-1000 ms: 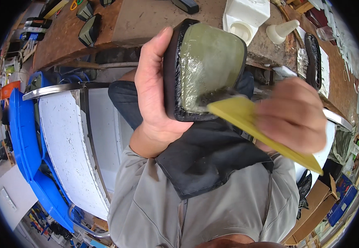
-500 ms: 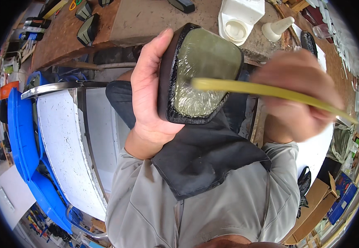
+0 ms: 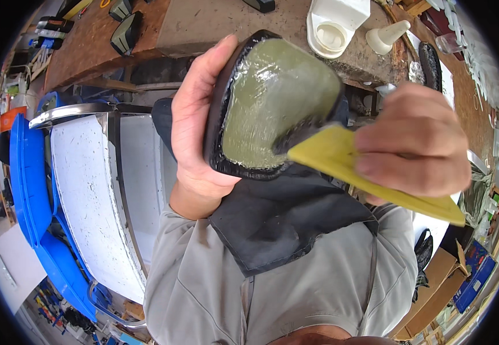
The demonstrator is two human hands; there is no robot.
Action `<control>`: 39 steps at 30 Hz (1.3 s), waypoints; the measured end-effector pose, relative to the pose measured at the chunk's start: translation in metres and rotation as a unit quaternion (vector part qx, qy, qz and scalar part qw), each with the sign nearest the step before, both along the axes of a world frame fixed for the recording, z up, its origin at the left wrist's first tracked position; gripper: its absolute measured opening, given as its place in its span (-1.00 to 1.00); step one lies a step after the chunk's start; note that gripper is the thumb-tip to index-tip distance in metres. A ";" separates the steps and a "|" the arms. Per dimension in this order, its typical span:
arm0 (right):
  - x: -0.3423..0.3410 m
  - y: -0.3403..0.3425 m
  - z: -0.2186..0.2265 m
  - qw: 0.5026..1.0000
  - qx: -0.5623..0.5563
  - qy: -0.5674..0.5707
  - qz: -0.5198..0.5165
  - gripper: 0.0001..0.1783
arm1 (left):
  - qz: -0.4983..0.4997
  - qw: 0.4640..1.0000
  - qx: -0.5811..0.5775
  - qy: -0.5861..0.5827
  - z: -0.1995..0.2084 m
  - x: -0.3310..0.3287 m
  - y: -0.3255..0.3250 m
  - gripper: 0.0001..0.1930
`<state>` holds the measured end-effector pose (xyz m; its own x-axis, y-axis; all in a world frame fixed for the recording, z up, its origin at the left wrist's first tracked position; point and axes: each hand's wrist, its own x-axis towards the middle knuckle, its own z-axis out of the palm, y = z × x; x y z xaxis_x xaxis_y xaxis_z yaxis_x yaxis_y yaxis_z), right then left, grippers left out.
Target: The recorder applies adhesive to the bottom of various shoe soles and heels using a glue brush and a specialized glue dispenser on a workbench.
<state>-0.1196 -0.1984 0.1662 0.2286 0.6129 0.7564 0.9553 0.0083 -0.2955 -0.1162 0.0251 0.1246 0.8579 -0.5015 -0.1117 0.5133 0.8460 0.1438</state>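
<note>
My left hand (image 3: 189, 121) is wrapped round the left side of a chunky black-rimmed piece (image 3: 278, 86), holding it up over my lap. Its olive-green face is turned toward me and looks wet and glossy, with streaks near the rim. In my right hand (image 3: 416, 138), the fingers close on the flat handle of a yellow brush (image 3: 330, 150). The brush's dark bristles, slightly blurred, press against the lower right of the green face. Black cloth (image 3: 284, 213) lies below the piece, over my chest and lap.
A brown workbench (image 3: 203, 29) runs across the far side. On it stand a white holder with a round cup (image 3: 333, 34), an off-white cone nozzle (image 3: 387, 37) and similar black-and-green pieces (image 3: 127, 33). A white panel (image 3: 83, 190) and blue bin (image 3: 28, 178) are at left, a cardboard box (image 3: 442, 282) lower right.
The brush has moved from the middle-left of the green face to its lower right, and its handle has turned broad side up. The piece has shifted slightly left and tilted.
</note>
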 end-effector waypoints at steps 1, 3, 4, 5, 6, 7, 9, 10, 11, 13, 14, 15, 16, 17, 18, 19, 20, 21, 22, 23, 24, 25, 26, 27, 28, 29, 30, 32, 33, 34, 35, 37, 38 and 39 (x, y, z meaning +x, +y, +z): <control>0.002 -0.002 0.001 0.999 -0.028 -0.001 0.046 -0.82 | 0.009 1.000 0.015 -0.018 0.000 0.000 0.001 -0.70; 0.006 -0.008 0.006 0.995 0.007 -0.032 0.098 -0.79 | 0.030 0.998 0.050 -0.015 -0.001 -0.003 0.004 -0.70; 0.008 -0.010 0.008 0.993 0.019 -0.054 0.107 -0.80 | 0.035 0.998 0.054 -0.026 -0.002 -0.005 0.005 -0.71; 0.010 -0.011 0.010 0.997 -0.005 -0.056 0.052 -0.80 | 0.017 0.999 0.039 -0.022 -0.003 -0.007 0.007 -0.71; 0.013 -0.010 0.010 0.999 -0.034 -0.005 0.038 -0.80 | 0.010 0.999 0.034 -0.026 -0.004 -0.010 0.009 -0.70; 0.014 -0.009 0.010 0.996 -0.055 0.008 0.073 -0.81 | 0.016 0.999 0.008 -0.043 -0.008 -0.010 0.008 -0.67; 0.017 -0.006 0.008 0.993 -0.024 -0.013 0.116 -0.80 | 0.080 0.991 0.055 -0.091 -0.016 -0.012 0.011 -0.63; 0.019 -0.005 0.006 0.994 0.039 -0.040 0.097 -0.79 | 0.136 0.975 0.128 -0.121 -0.021 -0.012 0.013 -0.64; 0.018 -0.006 0.004 0.994 0.080 -0.044 0.057 -0.79 | 0.189 0.950 0.201 -0.149 -0.026 -0.013 0.015 -0.64; 0.016 -0.010 0.000 0.996 0.029 0.016 0.077 -0.79 | 0.248 0.866 0.376 -0.216 -0.038 -0.013 0.023 -0.64; 0.015 -0.015 -0.002 0.994 -0.015 0.057 0.090 -0.82 | 0.215 0.897 0.331 -0.202 -0.044 -0.009 0.030 -0.64; 0.013 -0.021 -0.004 0.988 -0.008 0.081 0.132 -0.85 | 0.180 0.931 0.263 -0.176 -0.050 -0.002 0.037 -0.65; 0.010 -0.026 -0.006 0.979 0.036 0.139 0.147 -0.88 | 0.142 0.959 0.194 -0.150 -0.055 0.006 0.044 -0.65; 0.014 -0.030 -0.012 0.955 0.153 0.212 0.141 -0.88 | 0.118 0.975 0.151 -0.109 -0.060 0.009 0.049 -0.63; 0.013 -0.029 -0.022 0.901 0.245 0.321 0.158 -0.87 | 0.049 0.988 0.075 -0.124 -0.063 0.014 0.053 -0.61; 0.010 -0.025 -0.033 0.849 0.323 0.407 0.094 -0.85 | -0.007 0.992 0.025 -0.124 -0.066 0.018 0.055 -0.57; 0.007 -0.013 -0.050 0.808 0.385 0.444 0.030 -0.79 | -0.036 0.987 0.004 -0.156 -0.070 0.024 0.055 -0.53; 0.013 -0.011 -0.059 0.803 0.301 0.512 0.049 -0.77 | -0.087 0.974 -0.052 -0.201 -0.073 0.029 0.054 -0.49; 0.006 -0.002 -0.071 0.784 0.252 0.567 -0.009 -0.73 | -0.094 0.970 -0.035 -0.222 -0.075 0.035 0.053 -0.44; 0.004 0.003 -0.077 0.728 0.196 0.657 -0.005 -0.67 | -0.107 0.962 -0.019 -0.251 -0.077 0.040 0.052 -0.44; 0.003 0.010 -0.084 0.693 0.211 0.686 0.074 -0.64 | -0.109 0.960 -0.011 -0.259 -0.079 0.043 0.050 -0.46; 0.002 0.016 -0.088 0.655 0.231 0.709 0.123 -0.68 | -0.111 0.957 -0.003 -0.267 -0.081 0.045 0.050 -0.47; 0.002 0.024 -0.090 0.647 0.249 0.709 0.130 -0.72 | -0.112 0.955 0.005 -0.275 -0.084 0.048 0.049 -0.48; 0.002 0.028 -0.089 0.636 0.273 0.708 0.141 -0.74 | -0.093 0.963 0.021 -0.253 -0.085 0.050 0.049 -0.50; 0.004 0.031 -0.087 0.617 0.264 0.735 0.100 -0.75 | -0.072 0.970 0.037 -0.231 -0.086 0.051 0.048 -0.51; 0.005 0.035 -0.085 0.576 0.321 0.746 0.093 -0.74 | -0.037 0.942 0.183 -0.279 -0.087 0.054 0.046 -0.51; 0.007 0.035 -0.083 0.558 0.368 0.732 0.126 -0.74 | 0.001 0.890 0.324 -0.321 -0.088 0.059 0.042 -0.50; 0.011 0.037 -0.082 0.523 0.420 0.728 0.140 -0.74 | 0.031 0.926 0.273 -0.259 -0.089 0.063 0.030 -0.51; 0.014 0.038 -0.083 0.532 0.444 0.699 0.175 -0.74 | -0.003 0.983 0.028 -0.179 -0.088 0.063 0.023 -0.51; 0.016 0.038 -0.085 0.525 0.457 0.700 0.163 -0.74 | 0.039 0.990 0.059 -0.124 -0.089 0.061 0.011 -0.44; 0.018 0.039 -0.088 0.516 0.469 0.701 0.151 -0.75 | 0.054 0.970 0.080 -0.223 -0.088 0.055 0.002 -0.42; 0.020 0.042 -0.096 0.500 0.482 0.710 0.119 -0.74 | 0.080 0.939 0.109 -0.315 -0.088 0.047 -0.013 -0.35; 0.021 0.044 -0.100 0.490 0.481 0.716 0.128 -0.73 | 0.095 0.938 0.117 -0.313 -0.089 0.045 -0.019 -0.32; 0.021 0.047 -0.103 0.479 0.479 0.723 0.137 -0.73 | 0.109 0.934 0.122 -0.318 -0.090 0.044 -0.023 -0.28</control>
<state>-0.0982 -0.1517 0.0628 0.9483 0.2992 -0.1064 -0.3168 0.8686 -0.3811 -0.0719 0.0025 0.0349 0.8681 -0.3335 0.3677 0.0776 0.8228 0.5630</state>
